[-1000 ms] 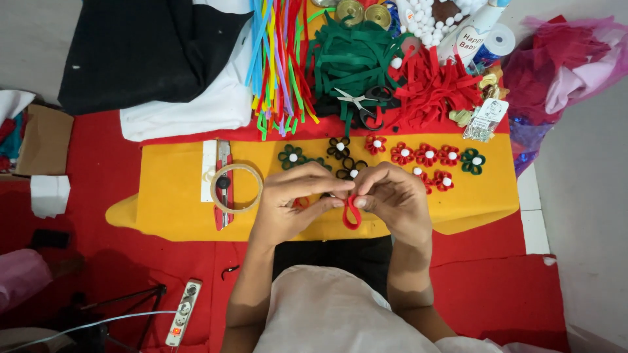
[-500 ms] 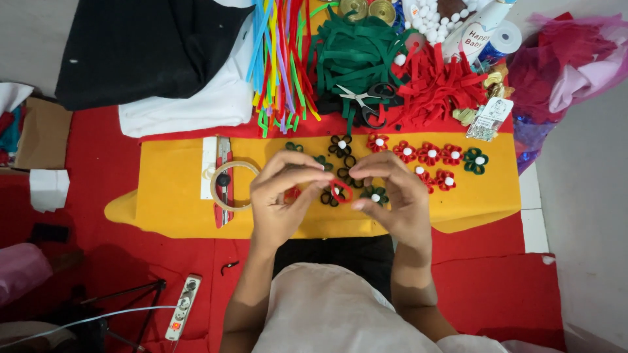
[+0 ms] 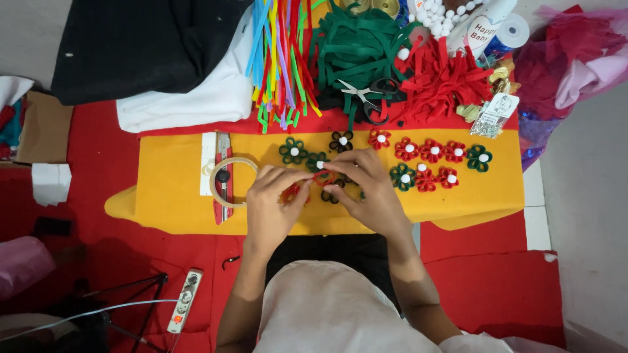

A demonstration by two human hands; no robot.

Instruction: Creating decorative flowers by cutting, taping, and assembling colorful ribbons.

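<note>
Red felt strip (image 3: 320,175), thin and short, sits pinched between the fingertips of both hands at the centre of the frame, just above a yellow felt mat (image 3: 163,196). The left hand (image 3: 271,202) and right hand (image 3: 366,186) are drawn together, thumbs and forefingers clamped on opposite ends of the strip; how it is folded between them cannot be told.

Under the left palm a small orange-red loop (image 3: 290,193) shows against the mat. Around the fingers lie finished felt flowers with white bead centres: a green flower (image 3: 294,151) to the upper left of the hands, a dark flower (image 3: 341,140) above them, and a row of red flowers (image 3: 432,150) running toward the right edge of the mat, ending in another green one (image 3: 479,158).

A roll of tape (image 3: 232,182) rests on a red utility knife (image 3: 223,176) at the left of the mat. Along the top of the frame, on red cloth (image 3: 98,170), are coloured pipe cleaners (image 3: 281,59), a heap of green felt strips (image 3: 353,52), scissors (image 3: 369,95) and a heap of red felt strips (image 3: 445,82). A power strip (image 3: 185,301) lies at lower left.
</note>
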